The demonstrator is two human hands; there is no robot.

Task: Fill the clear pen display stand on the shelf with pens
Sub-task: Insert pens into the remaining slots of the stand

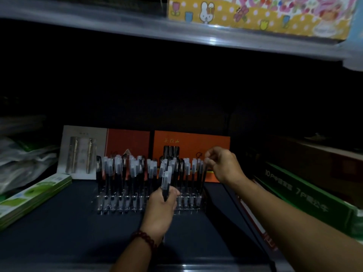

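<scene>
At the lower left of the frame lie flat green packs (33, 195), and behind them a white card of pens (82, 152) leans upright at the back of the dark shelf (68, 222). The clear pen display stand (117, 205) sits at centre frame on that shelf, just in front of two orange boxes (192, 144), and it is crowded with upright black pens with pale caps (135, 169). The left hand (161, 205), with a bracelet of dark red beads (145, 239) at its wrist, is at the front of the stand, fingers curled round a small bunch of pens (166, 183) held upright. Right of centre, the right hand (224, 165) reaches to the stand's right end; its thumb and forefinger seem to pinch the cap of the end pen (204, 171), though blur makes this uncertain, the other fingers loosely bent. A green carton (306, 201) lies at the right, and a yellow rabbit-print box (255, 14) stands on the upper shelf at top right.
</scene>
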